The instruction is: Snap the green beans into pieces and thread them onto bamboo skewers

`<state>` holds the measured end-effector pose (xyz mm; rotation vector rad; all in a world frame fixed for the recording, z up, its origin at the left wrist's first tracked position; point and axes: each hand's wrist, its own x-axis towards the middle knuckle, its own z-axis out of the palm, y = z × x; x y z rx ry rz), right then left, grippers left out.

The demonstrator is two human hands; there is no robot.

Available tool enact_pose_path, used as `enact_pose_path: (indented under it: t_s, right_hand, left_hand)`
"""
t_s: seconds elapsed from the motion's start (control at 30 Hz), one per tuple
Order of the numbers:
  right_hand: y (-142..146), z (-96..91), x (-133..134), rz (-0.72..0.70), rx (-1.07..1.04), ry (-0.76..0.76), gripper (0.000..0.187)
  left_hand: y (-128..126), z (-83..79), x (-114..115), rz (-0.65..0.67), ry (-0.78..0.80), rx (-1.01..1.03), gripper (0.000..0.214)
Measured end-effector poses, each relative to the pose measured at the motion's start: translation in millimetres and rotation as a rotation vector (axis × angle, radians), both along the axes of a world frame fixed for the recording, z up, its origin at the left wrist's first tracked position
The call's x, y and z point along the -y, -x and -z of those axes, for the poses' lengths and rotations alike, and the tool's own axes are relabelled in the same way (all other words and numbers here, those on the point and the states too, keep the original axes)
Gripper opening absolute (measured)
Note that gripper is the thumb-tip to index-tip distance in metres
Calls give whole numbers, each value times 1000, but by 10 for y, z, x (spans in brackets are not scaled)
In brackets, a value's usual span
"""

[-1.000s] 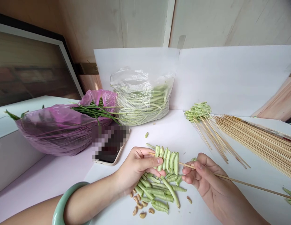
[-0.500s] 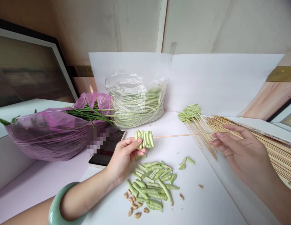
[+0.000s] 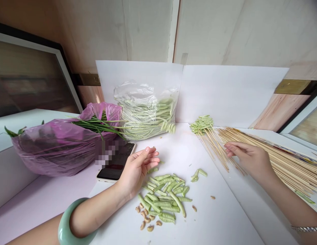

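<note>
My left hand (image 3: 144, 163) is raised over the near side of the table with its fingers stretched out, holding nothing. My right hand (image 3: 247, 154) is pinched at the right, on the end of a bamboo skewer whose shaft is too faint to follow clearly. Bean pieces (image 3: 169, 127) on the skewer's far end are in the air before the clear bag, slightly blurred. Below my left hand lies a pile of cut green bean pieces (image 3: 165, 197), with several tan cashew-shaped beans (image 3: 147, 219) at its near edge.
Finished bean skewers (image 3: 203, 123) lie at the back, beside many bare bamboo skewers (image 3: 273, 156) on the right. A clear bag of long beans (image 3: 145, 119), a purple bag of greens (image 3: 58, 146) and a phone (image 3: 114, 166) are on the left. White boards (image 3: 224, 92) stand behind.
My left hand has let go of the bean pieces and opened. The skewer's loaded end has swung up and away toward the clear bag. My right hand has shifted slightly left.
</note>
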<state>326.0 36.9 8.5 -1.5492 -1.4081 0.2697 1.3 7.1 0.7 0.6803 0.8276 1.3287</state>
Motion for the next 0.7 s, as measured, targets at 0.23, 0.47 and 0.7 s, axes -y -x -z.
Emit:
enact_pose_path:
  t_s: [0.23, 0.47, 0.7]
  right_hand:
    - [-103, -26, -3, 316, 16, 59, 17]
    - [-158, 32, -100, 382, 38, 365, 20]
    - [-231, 139, -158, 379, -116, 204, 27]
  left_hand:
    - [7, 19, 34, 103, -39, -9, 25]
    - [18, 65, 26, 188, -55, -29, 28]
    - [1, 50, 40, 251, -69, -45, 30]
